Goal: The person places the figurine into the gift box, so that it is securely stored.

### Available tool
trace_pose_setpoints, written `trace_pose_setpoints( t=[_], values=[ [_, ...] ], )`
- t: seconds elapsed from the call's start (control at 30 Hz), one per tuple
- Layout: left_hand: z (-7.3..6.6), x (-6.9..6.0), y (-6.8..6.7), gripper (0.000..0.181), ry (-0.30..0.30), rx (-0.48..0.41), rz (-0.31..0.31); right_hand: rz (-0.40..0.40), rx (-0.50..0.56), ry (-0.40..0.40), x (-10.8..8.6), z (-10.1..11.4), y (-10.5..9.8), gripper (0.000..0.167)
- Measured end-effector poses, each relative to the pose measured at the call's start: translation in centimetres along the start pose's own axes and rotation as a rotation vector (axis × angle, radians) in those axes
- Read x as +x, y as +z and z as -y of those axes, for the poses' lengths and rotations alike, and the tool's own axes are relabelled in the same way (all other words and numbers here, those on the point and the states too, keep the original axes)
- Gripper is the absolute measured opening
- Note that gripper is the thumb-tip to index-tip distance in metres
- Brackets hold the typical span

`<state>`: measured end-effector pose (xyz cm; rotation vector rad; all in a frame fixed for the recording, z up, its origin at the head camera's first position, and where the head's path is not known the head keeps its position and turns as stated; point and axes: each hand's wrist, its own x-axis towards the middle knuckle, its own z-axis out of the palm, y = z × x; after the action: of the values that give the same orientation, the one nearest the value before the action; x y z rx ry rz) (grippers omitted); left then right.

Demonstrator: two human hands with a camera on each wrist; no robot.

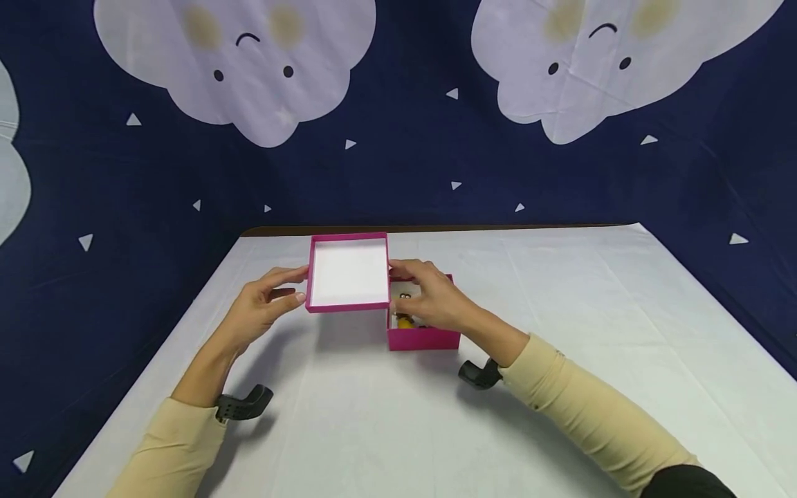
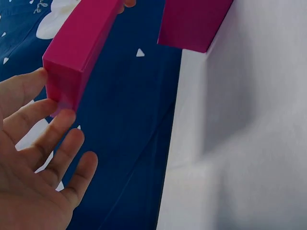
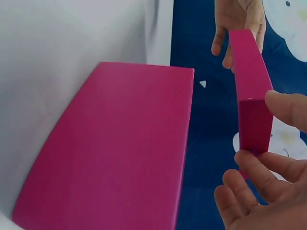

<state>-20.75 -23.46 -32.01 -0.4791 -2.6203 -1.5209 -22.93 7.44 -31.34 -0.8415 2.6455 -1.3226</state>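
A square pink box lid (image 1: 349, 273) (image 2: 79, 43) (image 3: 252, 72) is held tilted above the table, its white inside facing the head camera. My left hand (image 1: 264, 301) (image 2: 43, 153) pinches its left side between thumb and fingertips. On the lid's right side, my right hand (image 1: 436, 297) (image 3: 268, 187) grips the edge the same way. Behind and partly under that hand stands the pink box (image 1: 423, 339) (image 2: 192, 24) (image 3: 115, 148), without its cover. Inside the box a small yellow-and-dark item (image 1: 405, 322) shows; the other contents are hidden by my right hand.
A white cloth (image 1: 386, 429) covers the table, whose brown far edge (image 1: 436, 227) shows at the back. Beyond it hangs a dark blue curtain (image 1: 398, 173) printed with clouds and small triangles. Black wrist cameras (image 1: 244, 403) stick out from both forearms.
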Motion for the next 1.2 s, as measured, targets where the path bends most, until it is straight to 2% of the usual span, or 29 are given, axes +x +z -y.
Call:
trace_pose_setpoints(
  t=[0.17,0.43,0.7,0.93,1.2],
  values=[
    [-0.2,0.4,1.0,0.049,0.011,0.008,-0.034,-0.016,0.036,-0.024,-0.1,-0.6,-0.3,0.065],
    [-0.5,1.0,2.3,0.048,0.033,-0.037,-0.055,-0.009,0.147,0.051,-0.5,-1.4,-0.8,0.066],
    [-0.7,1.3,2.9,0.046,-0.005,-0.047,-0.038,-0.07,0.204,-0.015,-0.6,-2.4,-1.3,0.058],
    [-0.7,1.6,3.7,0.043,-0.049,-0.085,-0.028,-0.129,0.239,0.072,-0.8,-2.8,-1.4,0.046],
    [-0.9,1.9,4.6,0.044,-0.044,-0.156,-0.017,-0.175,0.24,0.113,-1.3,-3.3,-1.9,0.04]
  ],
)
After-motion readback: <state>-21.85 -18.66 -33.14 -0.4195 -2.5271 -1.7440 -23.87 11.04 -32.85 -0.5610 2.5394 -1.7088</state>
